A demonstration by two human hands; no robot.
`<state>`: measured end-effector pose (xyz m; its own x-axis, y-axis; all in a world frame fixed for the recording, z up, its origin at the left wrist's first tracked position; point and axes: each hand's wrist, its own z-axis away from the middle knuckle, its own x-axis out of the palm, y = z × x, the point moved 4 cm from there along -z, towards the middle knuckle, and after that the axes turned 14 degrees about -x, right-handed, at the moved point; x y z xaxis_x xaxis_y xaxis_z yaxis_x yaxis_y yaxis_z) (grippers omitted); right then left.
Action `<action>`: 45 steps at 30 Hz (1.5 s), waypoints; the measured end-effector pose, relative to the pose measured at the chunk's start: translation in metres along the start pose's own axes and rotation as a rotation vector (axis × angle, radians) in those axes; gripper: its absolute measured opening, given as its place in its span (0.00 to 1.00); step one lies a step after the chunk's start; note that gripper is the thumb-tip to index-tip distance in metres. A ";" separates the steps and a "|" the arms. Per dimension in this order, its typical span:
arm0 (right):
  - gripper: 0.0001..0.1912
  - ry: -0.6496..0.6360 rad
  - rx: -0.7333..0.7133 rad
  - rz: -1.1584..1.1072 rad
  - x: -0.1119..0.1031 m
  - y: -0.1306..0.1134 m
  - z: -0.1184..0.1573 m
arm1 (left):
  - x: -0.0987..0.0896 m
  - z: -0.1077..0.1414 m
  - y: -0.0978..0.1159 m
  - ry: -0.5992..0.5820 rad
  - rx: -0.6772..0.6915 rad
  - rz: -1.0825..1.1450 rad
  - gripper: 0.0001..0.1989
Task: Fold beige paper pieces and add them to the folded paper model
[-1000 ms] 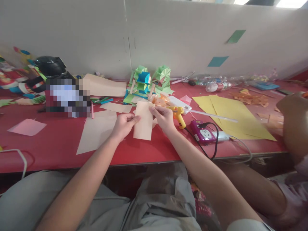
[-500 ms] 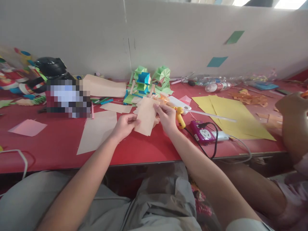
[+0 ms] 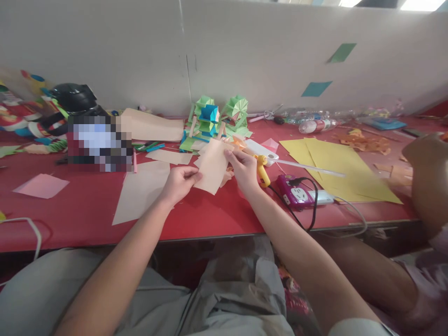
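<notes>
Between my two hands, a small rectangle of tan paper (image 3: 213, 167) is held tilted above the red table (image 3: 210, 217). My left hand (image 3: 182, 183) pinches its lower left edge with the thumb on top. On the upper right edge, my right hand (image 3: 243, 169) grips it between thumb and fingers. Just right of that hand lies a yellow glue gun (image 3: 262, 171) with a long clear glue stick (image 3: 308, 167) sticking out of it. Behind the paper stand green and blue folded-paper pieces (image 3: 210, 116).
A purple power strip (image 3: 297, 192) with cables lies right, beside yellow paper sheets (image 3: 343, 172). Plastic bottles (image 3: 317, 125) lie at the back. Left are a large tan sheet (image 3: 140, 191), a pink sheet (image 3: 41, 185) and a black object (image 3: 74, 97). Another person's arm (image 3: 429, 172) rests at far right.
The tan paper has shifted slightly up and tilted a little in my hands. Both hands keep their hold on it. The objects on the table look unmoved.
</notes>
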<state>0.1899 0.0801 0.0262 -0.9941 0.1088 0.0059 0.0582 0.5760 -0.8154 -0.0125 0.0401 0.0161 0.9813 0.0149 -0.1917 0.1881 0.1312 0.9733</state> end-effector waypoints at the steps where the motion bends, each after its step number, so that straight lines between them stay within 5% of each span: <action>1: 0.20 0.000 0.009 -0.020 0.000 0.000 0.000 | 0.000 0.000 0.000 -0.005 -0.005 0.006 0.21; 6: 0.19 0.002 0.046 -0.073 0.002 0.001 0.000 | 0.000 0.002 0.002 -0.034 -0.014 0.013 0.19; 10: 0.18 0.001 0.057 -0.054 0.002 0.003 -0.001 | 0.004 0.005 0.003 -0.168 -0.124 0.143 0.24; 15: 0.34 -0.005 0.042 -0.061 0.003 0.002 -0.002 | 0.004 0.010 0.013 -0.335 -0.235 0.411 0.24; 21: 0.21 -0.160 -0.144 0.057 0.009 -0.012 0.001 | -0.012 0.008 0.017 -0.267 -0.238 0.591 0.11; 26: 0.25 -0.376 -0.053 -0.047 0.021 -0.016 0.009 | -0.018 0.009 0.024 -0.271 -0.071 0.605 0.10; 29: 0.22 -0.446 0.068 -0.124 0.025 -0.014 0.014 | -0.017 0.006 0.020 -0.116 -0.061 0.439 0.08; 33: 0.22 -0.571 0.211 -0.230 0.030 -0.011 0.018 | -0.019 0.004 0.018 0.140 0.066 0.202 0.21; 36: 0.23 -0.688 0.244 -0.275 0.036 -0.013 0.021 | -0.020 0.003 0.015 0.181 0.085 0.170 0.20; 42: 0.24 -0.479 0.210 -0.156 0.030 -0.006 0.016 | -0.008 0.004 0.008 0.039 -0.018 0.138 0.16; 45: 0.24 -0.479 0.183 -0.127 0.028 -0.003 0.017 | -0.002 0.004 0.007 -0.032 -0.024 0.195 0.18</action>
<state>0.1603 0.0679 0.0192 -0.9253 -0.3600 -0.1195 -0.0397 0.4052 -0.9133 -0.0129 0.0366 0.0240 0.9999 0.0106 0.0043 -0.0058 0.1526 0.9883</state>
